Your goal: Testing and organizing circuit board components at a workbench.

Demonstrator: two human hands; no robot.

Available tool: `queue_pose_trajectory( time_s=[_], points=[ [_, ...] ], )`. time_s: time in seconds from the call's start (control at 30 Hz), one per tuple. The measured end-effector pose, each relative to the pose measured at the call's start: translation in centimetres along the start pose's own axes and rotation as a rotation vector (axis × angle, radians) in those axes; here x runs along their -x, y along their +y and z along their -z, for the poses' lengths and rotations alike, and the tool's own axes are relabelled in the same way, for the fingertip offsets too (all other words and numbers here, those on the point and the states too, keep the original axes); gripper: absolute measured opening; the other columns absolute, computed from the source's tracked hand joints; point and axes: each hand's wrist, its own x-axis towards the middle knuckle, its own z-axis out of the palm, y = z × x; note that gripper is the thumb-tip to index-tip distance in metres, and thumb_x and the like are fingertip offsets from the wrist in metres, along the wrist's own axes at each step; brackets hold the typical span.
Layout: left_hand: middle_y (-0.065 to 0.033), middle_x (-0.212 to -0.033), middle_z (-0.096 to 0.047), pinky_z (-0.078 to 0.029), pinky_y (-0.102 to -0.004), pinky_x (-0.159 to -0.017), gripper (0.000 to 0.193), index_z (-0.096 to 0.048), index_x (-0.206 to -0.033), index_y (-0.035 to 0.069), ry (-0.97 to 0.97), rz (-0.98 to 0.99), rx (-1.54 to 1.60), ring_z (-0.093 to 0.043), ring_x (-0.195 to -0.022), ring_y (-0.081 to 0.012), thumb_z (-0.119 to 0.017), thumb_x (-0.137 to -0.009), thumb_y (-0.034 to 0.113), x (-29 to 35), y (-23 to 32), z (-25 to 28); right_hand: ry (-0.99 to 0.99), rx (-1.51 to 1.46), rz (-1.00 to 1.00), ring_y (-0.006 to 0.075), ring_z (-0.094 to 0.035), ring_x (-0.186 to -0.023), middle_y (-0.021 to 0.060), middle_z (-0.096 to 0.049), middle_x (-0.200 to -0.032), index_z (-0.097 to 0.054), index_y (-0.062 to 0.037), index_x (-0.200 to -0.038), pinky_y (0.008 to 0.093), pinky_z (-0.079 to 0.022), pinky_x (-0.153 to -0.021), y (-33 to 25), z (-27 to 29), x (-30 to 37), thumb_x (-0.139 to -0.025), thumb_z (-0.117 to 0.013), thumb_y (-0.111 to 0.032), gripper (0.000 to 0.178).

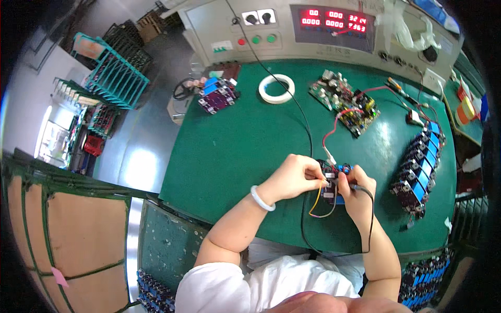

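Note:
A small dark circuit board with blue parts [330, 199] lies near the table's front edge, between my hands. My left hand [295, 177] pinches a small pale wire connector at the board's left side. A thin yellow wire [316, 202] and a whitish one loop down from there. My right hand [360, 194] is closed on the board's right side, its thumb against the blue parts. A black cable [372, 208] emerges at its fingers and hangs down past the wrist. A red lead with a white plug [330, 158] reaches the board's far edge.
Several blue-and-black boards [417, 172] stand in a row at right. Behind lie a larger circuit board [344, 101], a white tape roll [261, 93] and a board stack [218, 98]. A grey test console [329, 52] lines the back. A black cord [282, 86] crosses the green table.

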Motion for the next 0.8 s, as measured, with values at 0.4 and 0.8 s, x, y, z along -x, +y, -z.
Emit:
queue_pose_trajectory(
  time_s=[0.4,0.8],
  points=[
    [-0.0081,-0.086,-0.071,-0.056,-0.0276,-0.079,0.014,-0.069,-0.088,-0.004,0.015,0.004,-0.048,-0.067,-0.082,-0.0115,-0.077,-0.082,0.006,-0.20,0.50,0.24,-0.025,-0.004,-0.013,0.0136,-0.053,-0.047,0.0106,-0.057,-0.056,-0.047,-0.0015,-0.071,0.0284,-0.042,-0.047,-0.32,0.04,-0.52,-0.088,-0.068,-0.006,0.027],
    [-0.0082,-0.080,-0.068,-0.055,-0.0279,-0.074,0.013,-0.070,-0.083,-0.003,0.049,-0.101,-0.165,-0.066,-0.078,-0.0142,-0.078,-0.080,0.007,-0.05,0.65,0.05,-0.026,0.067,0.087,0.0163,-0.054,-0.047,0.0116,-0.057,-0.057,-0.048,-0.0022,-0.071,0.0288,-0.042,-0.047,-0.65,0.16,-0.48,-0.085,-0.071,-0.004,0.027]
  ],
)
